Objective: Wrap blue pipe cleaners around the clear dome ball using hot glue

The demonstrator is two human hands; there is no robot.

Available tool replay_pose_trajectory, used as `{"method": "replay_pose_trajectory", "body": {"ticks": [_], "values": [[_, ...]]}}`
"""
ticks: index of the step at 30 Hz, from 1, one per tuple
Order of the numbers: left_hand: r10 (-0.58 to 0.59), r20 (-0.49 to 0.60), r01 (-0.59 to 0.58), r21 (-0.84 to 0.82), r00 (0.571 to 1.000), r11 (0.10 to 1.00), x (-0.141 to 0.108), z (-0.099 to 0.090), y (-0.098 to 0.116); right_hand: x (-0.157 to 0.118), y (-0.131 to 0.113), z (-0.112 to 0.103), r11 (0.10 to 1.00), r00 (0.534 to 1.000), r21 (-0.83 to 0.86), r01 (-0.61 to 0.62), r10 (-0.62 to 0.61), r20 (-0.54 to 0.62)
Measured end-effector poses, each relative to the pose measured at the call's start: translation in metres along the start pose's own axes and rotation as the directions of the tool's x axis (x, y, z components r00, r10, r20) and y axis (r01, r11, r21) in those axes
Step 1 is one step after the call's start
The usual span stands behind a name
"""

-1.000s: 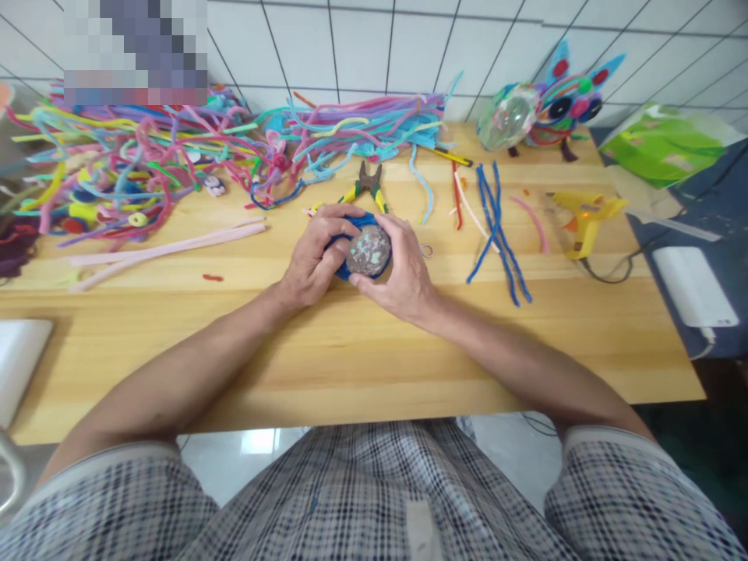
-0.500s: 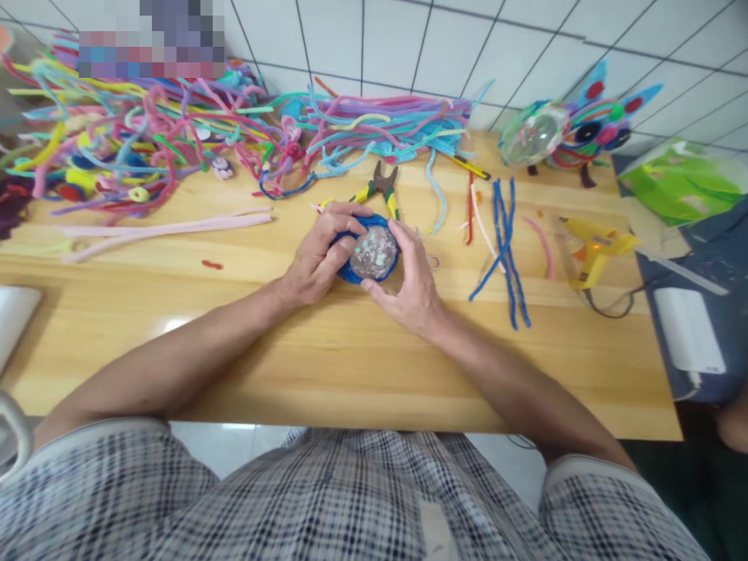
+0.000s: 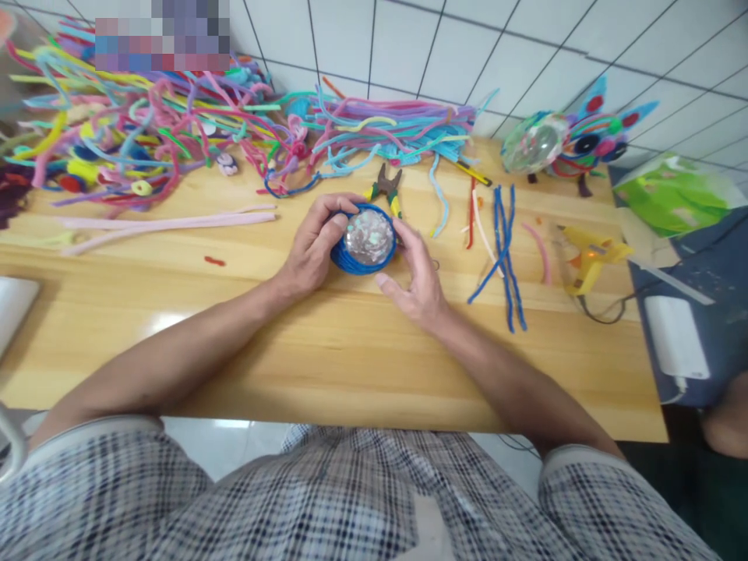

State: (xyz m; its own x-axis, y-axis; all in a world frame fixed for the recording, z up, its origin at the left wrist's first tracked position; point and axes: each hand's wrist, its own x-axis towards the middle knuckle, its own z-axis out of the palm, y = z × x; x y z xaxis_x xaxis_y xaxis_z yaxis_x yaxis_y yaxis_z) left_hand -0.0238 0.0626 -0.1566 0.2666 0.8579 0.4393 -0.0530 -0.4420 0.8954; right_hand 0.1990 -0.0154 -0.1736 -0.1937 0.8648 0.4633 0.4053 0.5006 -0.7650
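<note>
Between my hands is a round, clear, bowl-like piece [image 3: 369, 237] with silvery flecks, ringed by coiled blue pipe cleaners [image 3: 354, 266]. My left hand [image 3: 315, 243] grips its left side, thumb on the rim and fingers around the back. My right hand [image 3: 416, 271] is at the right side, with thumb and fingers apart; the fingertips are at the blue rim and the thumb is off it. Just behind stand pliers [image 3: 388, 187] with yellow-green handles, partly hidden by the left hand and the round piece.
Heaps of coloured pipe cleaners [image 3: 157, 132] fill the back left. To the right lie loose blue pipe cleaners [image 3: 505, 257] and a yellow glue gun [image 3: 596, 255] with its cord. A decorated figure [image 3: 590, 144] stands at the back right, near a green bag [image 3: 672, 191].
My right thumb has come away from the round piece and the right hand has loosened. My left fingers have shifted from over the middle to the left rim. The view has shifted slightly.
</note>
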Motion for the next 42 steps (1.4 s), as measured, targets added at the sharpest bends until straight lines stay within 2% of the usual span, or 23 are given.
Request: {"method": "replay_pose_trajectory", "body": {"ticks": [4, 6, 10, 13, 16, 20, 24, 26, 28, 32, 36, 39, 42], "values": [[-0.070, -0.048, 0.064, -0.101, 0.996, 0.993, 0.003, 0.004, -0.003, 0.005, 0.001, 0.000, 0.994, 0.998, 0.095, -0.051, 0.053, -0.028], [-0.146, -0.071, 0.131, -0.184, 0.987, 0.974, 0.004, 0.007, -0.003, 0.006, -0.003, -0.001, 0.995, 0.998, 0.093, -0.041, 0.045, -0.038], [-0.335, -0.056, 0.294, -0.360, 0.941, 0.886, 0.002, 0.014, -0.005, 0.004, -0.013, -0.003, 0.999, 0.995, -0.035, 0.015, -0.019, -0.100], [-0.368, -0.038, 0.325, -0.389, 0.929, 0.862, -0.002, 0.018, -0.004, 0.000, -0.016, -0.003, 0.988, 0.987, -0.131, 0.077, -0.095, -0.132], [-0.328, -0.033, 0.304, -0.298, 0.944, 0.905, -0.005, 0.016, -0.003, -0.003, -0.016, -0.002, 0.974, 0.983, -0.196, 0.110, -0.135, -0.123], [-0.200, -0.036, 0.199, -0.028, 0.979, 0.980, -0.003, 0.007, 0.000, -0.003, -0.014, 0.001, 0.970, 0.984, -0.221, 0.101, -0.130, -0.125], [-0.103, -0.057, 0.110, 0.136, 0.993, 0.984, 0.000, 0.002, 0.006, -0.002, -0.012, 0.003, 0.980, 0.983, -0.176, 0.093, -0.118, -0.137], [-0.079, -0.030, 0.083, 0.191, 0.996, 0.978, 0.002, 0.001, 0.012, -0.002, -0.010, 0.005, 0.984, 0.985, -0.164, 0.075, -0.099, -0.144], [-0.081, 0.018, 0.075, 0.223, 0.997, 0.972, 0.004, 0.000, 0.018, -0.002, -0.008, 0.007, 0.985, 0.984, -0.163, 0.060, -0.086, -0.158], [-0.166, 0.132, 0.120, 0.298, 0.977, 0.947, 0.010, -0.004, 0.029, -0.001, -0.005, 0.010, 0.985, 0.981, -0.172, 0.034, -0.065, -0.181], [-0.208, 0.207, 0.120, 0.370, 0.956, 0.921, 0.012, -0.010, 0.034, 0.002, -0.002, 0.013, 0.985, 0.973, -0.153, 0.080, -0.111, -0.204], [-0.214, 0.209, 0.113, 0.411, 0.954, 0.905, 0.006, -0.012, 0.035, 0.004, 0.001, 0.017, 0.982, 0.967, -0.149, 0.119, -0.149, -0.207], [-0.164, 0.193, 0.068, 0.427, 0.967, 0.902, -0.003, -0.012, 0.034, 0.005, 0.003, 0.021, 0.978, 0.966, -0.162, 0.130, -0.162, -0.201]]}}
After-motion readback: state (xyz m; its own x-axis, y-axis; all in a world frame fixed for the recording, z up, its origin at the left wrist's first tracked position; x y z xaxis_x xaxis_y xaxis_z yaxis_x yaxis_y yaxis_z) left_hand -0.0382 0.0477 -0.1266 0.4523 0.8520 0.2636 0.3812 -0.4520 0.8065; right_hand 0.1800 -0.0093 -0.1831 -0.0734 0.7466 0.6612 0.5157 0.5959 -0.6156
